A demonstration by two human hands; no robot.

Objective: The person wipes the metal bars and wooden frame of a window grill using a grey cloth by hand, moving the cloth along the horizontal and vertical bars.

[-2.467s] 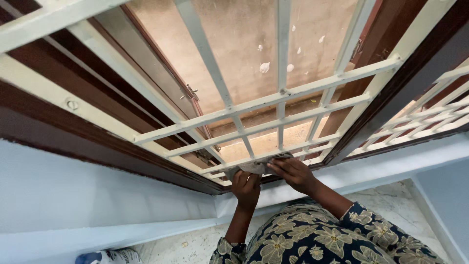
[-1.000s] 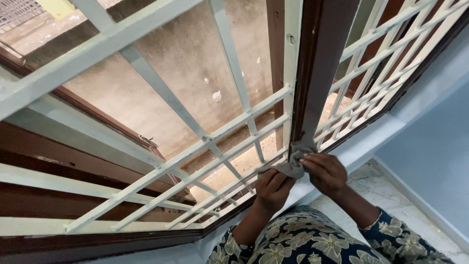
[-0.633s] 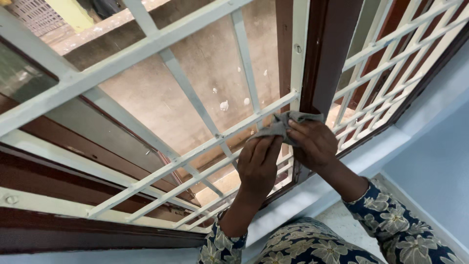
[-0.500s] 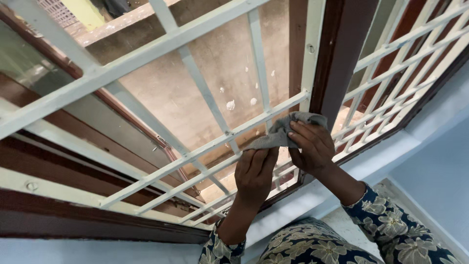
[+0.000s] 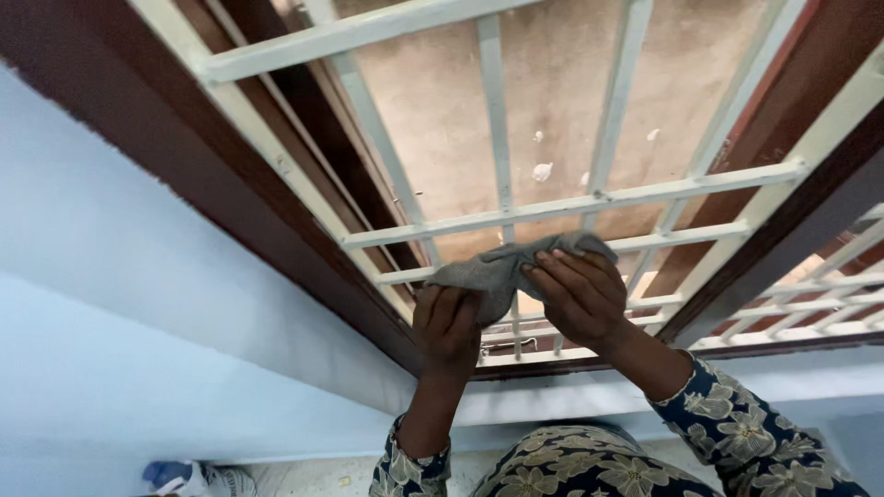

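While the view is tilted sharply, a pale blue wall (image 5: 138,304) is seen filling the left and lower parts of the picture, and a dark brown wooden window frame (image 5: 230,175) is set into it. Inside the frame a cream-painted metal grille (image 5: 571,202) of crossed bars is fixed, and a tan outer wall (image 5: 552,92) with a few white specks is seen through the bars. A second section of grille (image 5: 810,304) is seen at the right, beyond the brown upright. Sleeves of a dark floral-print garment (image 5: 737,433) are seen at the bottom edge, and a blue and white object (image 5: 189,479), too cut off to be identified, lies at the lower left.

A grey cloth (image 5: 502,267) is held against the lower bars of the grille, stretched between both hands. Its right end is covered and gripped by the right hand (image 5: 580,294), the fingers being curled over the cloth. Its left end is pinched by the left hand (image 5: 447,327), whose fingers are bent around the hanging edge, just below a horizontal bar. Both hands are kept close together, near the bottom rail of the frame.
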